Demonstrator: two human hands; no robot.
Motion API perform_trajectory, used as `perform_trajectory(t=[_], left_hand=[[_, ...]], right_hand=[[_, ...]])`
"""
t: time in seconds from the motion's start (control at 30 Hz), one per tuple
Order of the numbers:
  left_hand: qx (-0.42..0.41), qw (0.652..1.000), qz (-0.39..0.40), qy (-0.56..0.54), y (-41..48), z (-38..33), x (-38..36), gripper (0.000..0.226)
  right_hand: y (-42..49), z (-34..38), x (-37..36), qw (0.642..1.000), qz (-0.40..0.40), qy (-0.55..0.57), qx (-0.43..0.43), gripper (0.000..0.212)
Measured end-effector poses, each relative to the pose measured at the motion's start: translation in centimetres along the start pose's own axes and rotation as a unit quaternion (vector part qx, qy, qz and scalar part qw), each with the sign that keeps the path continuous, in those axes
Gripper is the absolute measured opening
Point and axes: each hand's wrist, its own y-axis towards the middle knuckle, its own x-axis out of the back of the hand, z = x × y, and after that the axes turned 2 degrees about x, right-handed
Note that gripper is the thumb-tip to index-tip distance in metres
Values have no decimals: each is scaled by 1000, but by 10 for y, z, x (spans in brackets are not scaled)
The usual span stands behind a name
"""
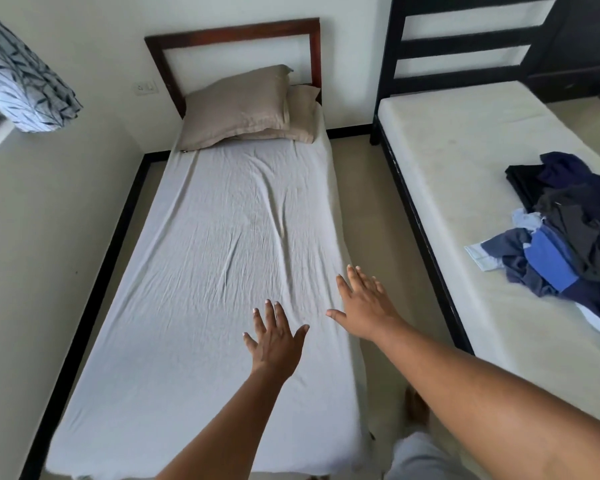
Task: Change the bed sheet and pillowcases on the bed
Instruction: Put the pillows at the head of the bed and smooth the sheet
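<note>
**A:** Left grip (276, 341) and right grip (364, 306) are both splayed, fingers straight, holding nothing, over the near end of the wrinkled grey sheet (222, 230).

**B:** Looks like smoothing. Best to sweep flat palms outward, chasing creases to the edges. The pillows (236, 105) sit stacked at the head of the bed (232, 28).

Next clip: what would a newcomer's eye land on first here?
The left hand and right hand spread open over the wrinkled grey sheet in the foreground. Two beige pillows lie by the wooden headboard at the far end; a heap of dark clothes sits on the bare mattress to the right.
</note>
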Motion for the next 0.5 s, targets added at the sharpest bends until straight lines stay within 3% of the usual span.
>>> perform_trajectory(t=[0.3,0.5], left_hand=[[141,989,14,-50,85,-119,6,86],[161,985,5,-64,132,-196,25,85]], right_hand=[[141,-132,37,994,48,5,100,84],[207,-195,84,992,33,8,124,83]])
